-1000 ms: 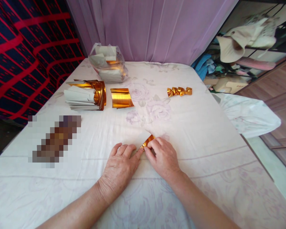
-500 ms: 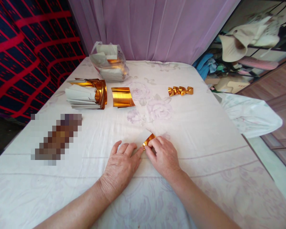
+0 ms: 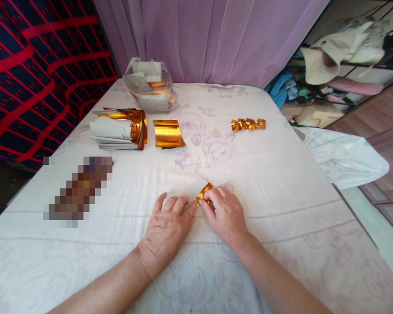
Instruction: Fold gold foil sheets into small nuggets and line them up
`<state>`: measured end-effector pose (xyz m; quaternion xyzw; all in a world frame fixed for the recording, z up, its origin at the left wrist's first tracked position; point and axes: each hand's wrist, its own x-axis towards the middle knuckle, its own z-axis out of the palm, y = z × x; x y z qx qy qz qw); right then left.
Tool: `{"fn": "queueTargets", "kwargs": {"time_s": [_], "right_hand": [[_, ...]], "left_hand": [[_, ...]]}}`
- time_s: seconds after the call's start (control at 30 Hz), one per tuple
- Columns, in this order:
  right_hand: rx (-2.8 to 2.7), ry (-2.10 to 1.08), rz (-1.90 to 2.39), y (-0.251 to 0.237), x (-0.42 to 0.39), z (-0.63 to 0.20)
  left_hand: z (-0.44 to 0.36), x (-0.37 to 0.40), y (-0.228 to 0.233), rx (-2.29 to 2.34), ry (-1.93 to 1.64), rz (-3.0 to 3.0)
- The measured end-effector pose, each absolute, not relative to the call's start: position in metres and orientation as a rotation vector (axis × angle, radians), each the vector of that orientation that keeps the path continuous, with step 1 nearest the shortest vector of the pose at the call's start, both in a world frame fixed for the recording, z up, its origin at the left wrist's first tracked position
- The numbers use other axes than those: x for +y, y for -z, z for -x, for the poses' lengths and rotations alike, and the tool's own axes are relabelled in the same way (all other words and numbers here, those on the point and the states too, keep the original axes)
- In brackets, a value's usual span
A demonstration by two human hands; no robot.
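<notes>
- Gold foil piece (image 3: 205,192) is lying on the white floral sheet (image 3: 281,183) near the middle, between both hands; it looks light, thin, crinkly and easily creased, best pinched at its edges.
- Right hand (image 3: 224,213) is pinching the foil's near end with curled fingertips.
- Left hand (image 3: 167,229) is resting flat, fingers spread, its fingertip touching the foil's left corner.
- Farther off, a flat gold sheet (image 3: 167,133) is lying beside a stack of foil-backed papers (image 3: 118,129); a plastic bag (image 3: 149,85) is sitting behind them.
- Finished twisted gold pieces (image 3: 248,124) are lying far right.
</notes>
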<state>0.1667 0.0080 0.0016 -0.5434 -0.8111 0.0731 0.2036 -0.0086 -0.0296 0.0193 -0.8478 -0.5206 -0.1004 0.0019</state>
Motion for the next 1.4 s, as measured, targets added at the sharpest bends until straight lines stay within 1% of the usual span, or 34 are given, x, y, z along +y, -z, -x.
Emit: {"fn": "queueTargets", "kwargs": {"time_s": [0.4,0.73,1.03,1.4], "right_hand": [[-2.231,-0.245,1.52,-0.002,0.008,-0.165],[-2.22,-0.519,1.359,-0.004,0.018,-0.179],[-2.21,-0.522,1.401,-0.006,0.017,-0.175],[-2.202,-0.478,1.376,-0.005,0.016,-0.177]], "left_hand": [[0.009,-0.029,-0.019,-1.625,0.287,2.646],[0.017,-0.026,-0.019,-1.623,0.299,2.705],[0.009,-0.027,-0.023,-1.633,0.189,2.69],[0.025,-0.026,-0.024,-1.579,0.233,2.709]]}}
